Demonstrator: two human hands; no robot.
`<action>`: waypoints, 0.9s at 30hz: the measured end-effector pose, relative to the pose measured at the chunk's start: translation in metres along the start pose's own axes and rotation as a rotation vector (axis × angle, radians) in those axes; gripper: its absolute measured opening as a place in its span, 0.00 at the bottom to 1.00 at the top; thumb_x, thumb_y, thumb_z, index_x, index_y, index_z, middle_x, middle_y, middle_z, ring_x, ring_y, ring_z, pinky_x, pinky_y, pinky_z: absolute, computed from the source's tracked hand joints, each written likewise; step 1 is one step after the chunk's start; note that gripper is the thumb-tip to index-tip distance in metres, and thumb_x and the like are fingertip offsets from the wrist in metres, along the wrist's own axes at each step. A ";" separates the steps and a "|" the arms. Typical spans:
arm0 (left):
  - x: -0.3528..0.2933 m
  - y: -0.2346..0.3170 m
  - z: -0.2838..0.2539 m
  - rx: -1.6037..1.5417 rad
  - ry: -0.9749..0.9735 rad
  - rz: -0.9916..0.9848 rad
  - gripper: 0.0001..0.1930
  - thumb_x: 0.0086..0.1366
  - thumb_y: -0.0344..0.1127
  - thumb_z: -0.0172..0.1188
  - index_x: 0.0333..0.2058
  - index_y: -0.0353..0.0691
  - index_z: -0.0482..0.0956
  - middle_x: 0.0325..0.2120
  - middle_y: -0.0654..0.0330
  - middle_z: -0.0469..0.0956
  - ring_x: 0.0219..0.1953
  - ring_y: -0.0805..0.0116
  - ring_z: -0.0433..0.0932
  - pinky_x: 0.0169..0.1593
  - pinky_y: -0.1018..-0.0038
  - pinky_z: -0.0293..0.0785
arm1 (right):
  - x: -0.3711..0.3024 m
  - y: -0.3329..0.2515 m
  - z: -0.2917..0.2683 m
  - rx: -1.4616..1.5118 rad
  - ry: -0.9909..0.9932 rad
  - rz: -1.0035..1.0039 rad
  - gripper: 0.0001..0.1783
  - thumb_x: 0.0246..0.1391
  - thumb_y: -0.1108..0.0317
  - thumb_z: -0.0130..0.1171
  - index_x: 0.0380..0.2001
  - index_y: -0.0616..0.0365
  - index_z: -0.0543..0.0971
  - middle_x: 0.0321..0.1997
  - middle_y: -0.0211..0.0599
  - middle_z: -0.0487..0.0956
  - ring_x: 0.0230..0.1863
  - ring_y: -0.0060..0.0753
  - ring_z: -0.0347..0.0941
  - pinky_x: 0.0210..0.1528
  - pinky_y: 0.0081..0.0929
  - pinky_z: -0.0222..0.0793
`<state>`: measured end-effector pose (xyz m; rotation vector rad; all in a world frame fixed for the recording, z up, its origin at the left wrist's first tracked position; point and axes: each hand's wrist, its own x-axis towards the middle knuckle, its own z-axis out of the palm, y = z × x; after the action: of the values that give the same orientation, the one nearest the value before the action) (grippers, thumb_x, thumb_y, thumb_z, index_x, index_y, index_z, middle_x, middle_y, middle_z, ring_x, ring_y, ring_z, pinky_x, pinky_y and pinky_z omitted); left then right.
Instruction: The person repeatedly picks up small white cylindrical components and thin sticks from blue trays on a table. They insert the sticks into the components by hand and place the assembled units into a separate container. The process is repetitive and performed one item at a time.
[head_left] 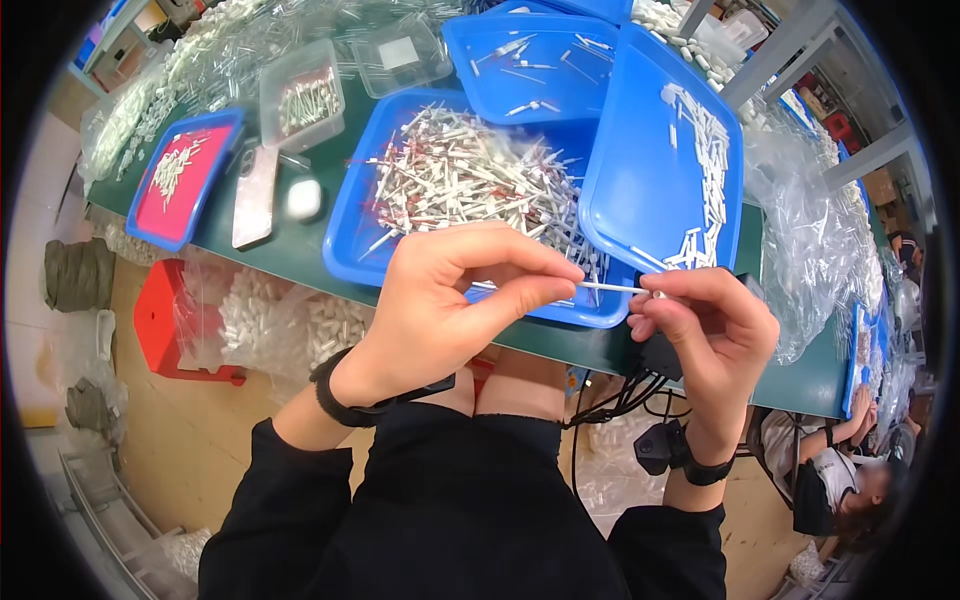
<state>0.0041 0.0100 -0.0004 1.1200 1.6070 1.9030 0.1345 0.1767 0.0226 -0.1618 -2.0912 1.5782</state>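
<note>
My left hand pinches a thin white stick between thumb and forefinger. The stick runs level toward my right hand, whose fingers close on a small white tube-like piece at the stick's other end. Whether the two parts are joined is too small to tell. Behind my hands, a blue bin holds a heap of white sticks with some red parts. A blue tray leans over the bin's right side, with short white pieces along its right edge.
On the green table lie a phone, a white rounded case and a blue-rimmed red tray. Clear boxes stand behind them. Another blue tray sits behind the bin. A red stool is below left; another person sits at right.
</note>
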 end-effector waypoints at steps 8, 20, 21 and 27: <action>0.004 0.001 -0.004 -0.063 -0.027 -0.173 0.07 0.54 0.19 0.60 0.33 0.30 0.81 0.27 0.57 0.79 0.27 0.77 0.74 0.28 0.83 0.67 | 0.004 -0.001 -0.003 -0.512 -0.012 -0.261 0.08 0.41 0.81 0.64 0.29 0.62 0.81 0.25 0.36 0.80 0.23 0.25 0.76 0.26 0.17 0.69; 0.002 -0.006 -0.001 -0.018 -0.036 -0.063 0.08 0.54 0.17 0.59 0.34 0.29 0.81 0.28 0.56 0.79 0.29 0.75 0.76 0.31 0.82 0.70 | 0.000 0.001 0.001 0.006 -0.025 0.144 0.07 0.46 0.81 0.62 0.32 0.67 0.80 0.24 0.36 0.79 0.22 0.19 0.74 0.24 0.13 0.67; 0.002 -0.007 -0.001 -0.003 -0.041 -0.057 0.08 0.54 0.17 0.59 0.34 0.29 0.81 0.29 0.56 0.79 0.30 0.75 0.77 0.32 0.82 0.71 | 0.001 0.002 0.002 -0.025 -0.014 0.129 0.07 0.45 0.81 0.62 0.32 0.66 0.80 0.24 0.36 0.79 0.21 0.20 0.74 0.23 0.14 0.67; 0.008 -0.006 -0.002 -0.179 -0.146 -0.324 0.08 0.56 0.18 0.58 0.36 0.31 0.81 0.33 0.56 0.79 0.33 0.73 0.78 0.36 0.81 0.74 | 0.005 0.012 0.006 -0.726 -0.127 -0.379 0.09 0.40 0.77 0.66 0.29 0.60 0.79 0.20 0.36 0.76 0.20 0.32 0.73 0.22 0.23 0.66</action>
<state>-0.0039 0.0163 -0.0034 0.8452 1.4100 1.6742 0.1249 0.1777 0.0120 0.0885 -2.5211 0.5849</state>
